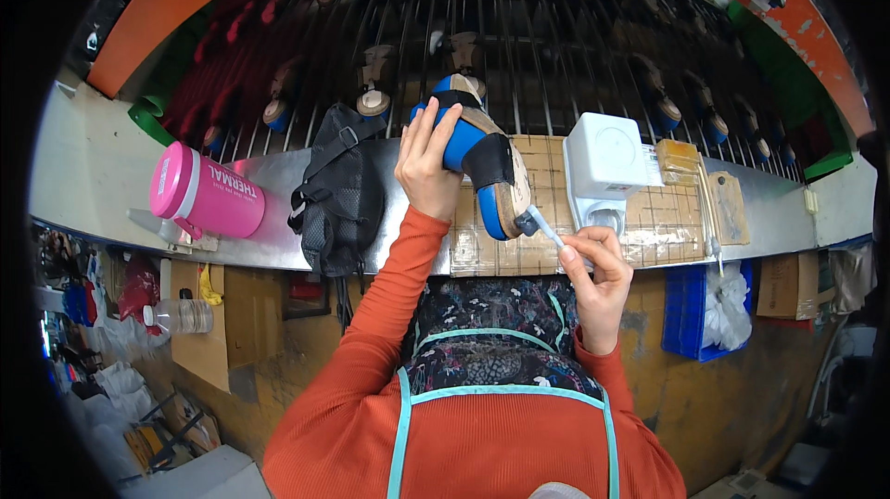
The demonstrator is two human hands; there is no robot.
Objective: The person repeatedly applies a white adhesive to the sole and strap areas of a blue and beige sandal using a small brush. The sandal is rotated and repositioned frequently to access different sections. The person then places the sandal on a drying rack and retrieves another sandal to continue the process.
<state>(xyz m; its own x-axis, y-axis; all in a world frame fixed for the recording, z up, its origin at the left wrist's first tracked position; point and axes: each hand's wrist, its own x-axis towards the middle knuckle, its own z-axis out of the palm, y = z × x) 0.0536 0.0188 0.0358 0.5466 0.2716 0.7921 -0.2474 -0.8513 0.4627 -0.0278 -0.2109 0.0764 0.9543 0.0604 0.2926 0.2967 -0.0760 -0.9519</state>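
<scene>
Fingers (593,244) pinch brush (545,225) beside white box (604,165).

Bright even light, sharp centre, dark fisheye-bent rim.

The shoe (477,160) looks like matt blue cloth with a black band, and its sole is pale and rough. The brush (545,226) has a smooth, light plastic handle. The worktop (269,230) is dull grey sheet metal, with a taped cardboard pad (649,221) lying glossy on it to the right. On the left, the pink bottle (206,193) is shiny plastic and the black bag (338,193) is matt woven cloth. The white box (604,160) is smooth plastic. The far rack (556,44) is thin dark metal rods. The sleeves (389,313) are ribbed orange knit.
</scene>
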